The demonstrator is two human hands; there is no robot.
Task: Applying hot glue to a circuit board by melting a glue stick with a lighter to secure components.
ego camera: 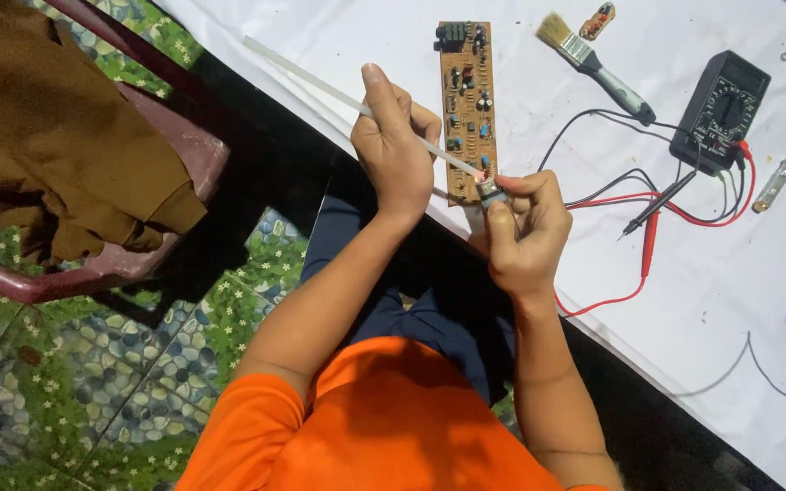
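While the left hand (396, 136) grips a long white rod (320, 84) like a pen, its tip meets a small part (489, 189) pinched in the right hand (525, 227), just over the near end of the circuit board (467, 105). This looks like mid-application work on that part; the next move calls for steady, fine tip control. Both hands hover at the tabletop (702, 300) edge; meter leads (648, 214) lie just right, open cloth beyond.

Head camera looks steeply down, close over table (393, 36).
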